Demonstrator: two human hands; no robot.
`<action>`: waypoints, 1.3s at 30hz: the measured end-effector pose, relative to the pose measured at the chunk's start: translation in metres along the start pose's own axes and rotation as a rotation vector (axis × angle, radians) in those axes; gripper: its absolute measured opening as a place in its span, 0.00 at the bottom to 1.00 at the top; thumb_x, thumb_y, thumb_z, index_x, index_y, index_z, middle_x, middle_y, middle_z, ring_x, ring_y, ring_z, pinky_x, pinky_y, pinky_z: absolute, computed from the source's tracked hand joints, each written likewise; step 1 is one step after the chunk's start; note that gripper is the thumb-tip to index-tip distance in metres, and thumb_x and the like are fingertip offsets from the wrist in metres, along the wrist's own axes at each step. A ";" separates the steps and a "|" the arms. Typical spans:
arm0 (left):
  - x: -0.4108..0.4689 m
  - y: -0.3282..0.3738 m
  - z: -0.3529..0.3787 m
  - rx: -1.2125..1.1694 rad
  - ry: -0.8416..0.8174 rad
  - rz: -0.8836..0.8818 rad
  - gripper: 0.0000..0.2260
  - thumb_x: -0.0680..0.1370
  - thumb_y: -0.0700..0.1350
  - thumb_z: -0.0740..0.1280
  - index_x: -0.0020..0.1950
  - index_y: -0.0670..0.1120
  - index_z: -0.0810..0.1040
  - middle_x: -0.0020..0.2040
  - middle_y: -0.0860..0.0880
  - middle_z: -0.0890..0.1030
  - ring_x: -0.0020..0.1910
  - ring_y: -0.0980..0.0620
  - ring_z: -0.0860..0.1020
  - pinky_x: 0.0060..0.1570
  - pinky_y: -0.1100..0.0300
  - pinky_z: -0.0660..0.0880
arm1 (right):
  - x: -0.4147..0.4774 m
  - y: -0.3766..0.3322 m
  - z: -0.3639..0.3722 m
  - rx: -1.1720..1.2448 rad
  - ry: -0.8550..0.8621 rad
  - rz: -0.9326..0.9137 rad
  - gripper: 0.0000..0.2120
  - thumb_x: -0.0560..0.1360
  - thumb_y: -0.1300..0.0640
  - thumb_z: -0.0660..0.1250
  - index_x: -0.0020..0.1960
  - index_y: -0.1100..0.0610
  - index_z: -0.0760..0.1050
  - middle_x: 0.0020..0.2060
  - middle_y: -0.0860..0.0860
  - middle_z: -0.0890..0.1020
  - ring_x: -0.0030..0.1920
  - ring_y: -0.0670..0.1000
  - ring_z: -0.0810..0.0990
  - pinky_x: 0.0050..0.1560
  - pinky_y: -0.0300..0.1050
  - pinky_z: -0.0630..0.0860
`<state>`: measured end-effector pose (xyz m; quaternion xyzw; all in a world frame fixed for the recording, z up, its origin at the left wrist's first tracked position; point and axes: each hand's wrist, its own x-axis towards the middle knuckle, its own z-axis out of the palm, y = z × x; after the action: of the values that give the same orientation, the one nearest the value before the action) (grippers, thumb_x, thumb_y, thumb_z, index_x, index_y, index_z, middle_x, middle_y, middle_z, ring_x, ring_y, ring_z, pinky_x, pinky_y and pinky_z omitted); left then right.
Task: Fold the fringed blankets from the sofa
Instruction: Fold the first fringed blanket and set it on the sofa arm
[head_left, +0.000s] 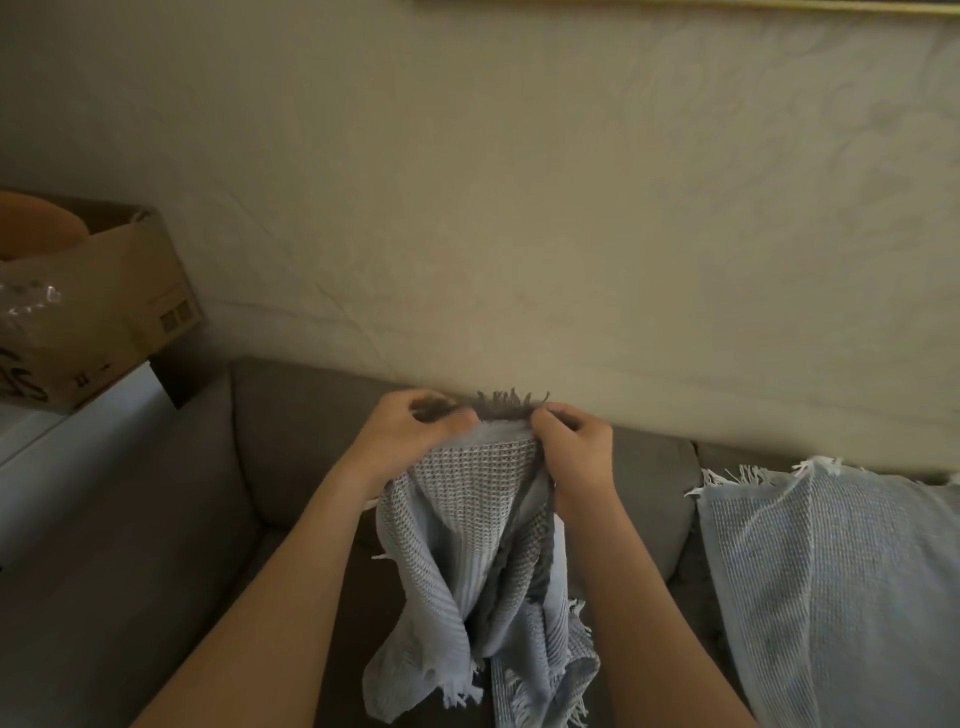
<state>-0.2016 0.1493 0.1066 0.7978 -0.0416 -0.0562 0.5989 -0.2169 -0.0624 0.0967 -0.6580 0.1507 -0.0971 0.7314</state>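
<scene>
Right now you are at the opening step: getting one blanket squared up before any fold goes in. Your left hand (410, 431) and your right hand (571, 441) sit close together above the grey fabric sofa (291, 441), just in front of its backrest. Both have their fingers curled, pinching the top edge of the pale blue waffle-weave blanket with the dark grey fringe (467, 545). The fringe sticks up between your two grips, and the rest of the cloth hangs bunched and twisted down toward the sofa's seat. No clean fold shows in it yet, so I judge this blanket barely begun.

Next you will likely need to slide your hands apart along that top edge until each reaches a corner, then lift so the cloth drops flat. The twist in the hanging part looks likely to catch unless you shake it out first.

A second pale blue fringed blanket (831, 571) lies spread over the sofa's right end, draped from backrest to seat, not yet folded.

Beyond the sofa's left end stands a brown cardboard box (119, 322), open at the top. An orange rounded thing (36, 223) sits inside it; what it is I cannot tell. Some crumpled clear plastic (26, 301) shows at the box's near side; in it or against it, I cannot tell.
</scene>
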 end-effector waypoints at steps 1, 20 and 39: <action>0.001 0.000 -0.001 0.115 -0.067 0.017 0.23 0.69 0.64 0.81 0.57 0.52 0.87 0.54 0.55 0.88 0.55 0.57 0.85 0.56 0.58 0.79 | 0.000 0.002 0.000 0.005 -0.008 -0.001 0.06 0.74 0.65 0.71 0.41 0.59 0.85 0.32 0.52 0.80 0.36 0.51 0.76 0.38 0.47 0.74; -0.008 0.021 0.014 0.124 -0.111 0.176 0.12 0.75 0.47 0.80 0.58 0.51 0.87 0.52 0.58 0.89 0.55 0.61 0.85 0.56 0.64 0.80 | -0.009 0.014 0.004 0.012 -0.217 -0.111 0.16 0.67 0.69 0.72 0.52 0.55 0.84 0.43 0.66 0.86 0.41 0.57 0.81 0.45 0.59 0.80; 0.014 0.074 -0.023 0.298 0.667 0.292 0.05 0.82 0.41 0.72 0.46 0.43 0.84 0.34 0.48 0.79 0.33 0.42 0.78 0.33 0.56 0.67 | 0.010 -0.005 0.022 -0.790 -0.207 -0.301 0.20 0.74 0.61 0.67 0.29 0.55 0.60 0.23 0.50 0.64 0.24 0.50 0.61 0.28 0.46 0.59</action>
<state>-0.1850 0.1484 0.1835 0.8361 0.0347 0.2985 0.4589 -0.2001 -0.0460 0.1027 -0.9082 0.0048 -0.0710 0.4124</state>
